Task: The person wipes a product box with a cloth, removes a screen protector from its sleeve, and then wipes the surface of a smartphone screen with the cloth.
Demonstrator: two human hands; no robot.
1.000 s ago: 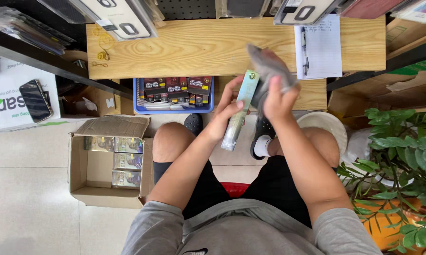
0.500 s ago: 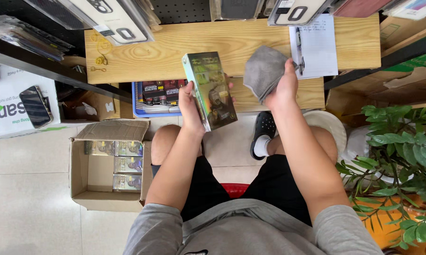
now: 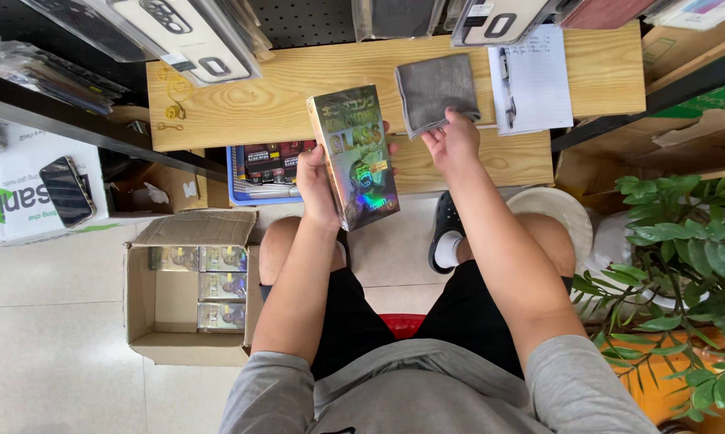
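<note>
L hand [image 3: 318,186] grips shiny box [image 3: 354,157] upright; R hand [image 3: 452,143] fingers pinch grey cloth [image 3: 435,90] (flat on tabletop [image 3: 282,96], near its front edge).

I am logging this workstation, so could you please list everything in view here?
shiny box: one, gold-green holographic, held upright over the bench edge
cloth: one, grey, on the wooden bench
wooden bench: one, light wood, top centre
notepad: one, white, on the bench, right of the cloth
pen: one, lying on the notepad
cardboard carton: one, brown, open on the floor at left, similar shiny boxes inside
blue tray: one, under the bench
phone: one, black, on a white box, far left
plant: one, green, right
left hand: grip closed on the shiny box
right hand: fingers on the cloth's lower edge
</note>
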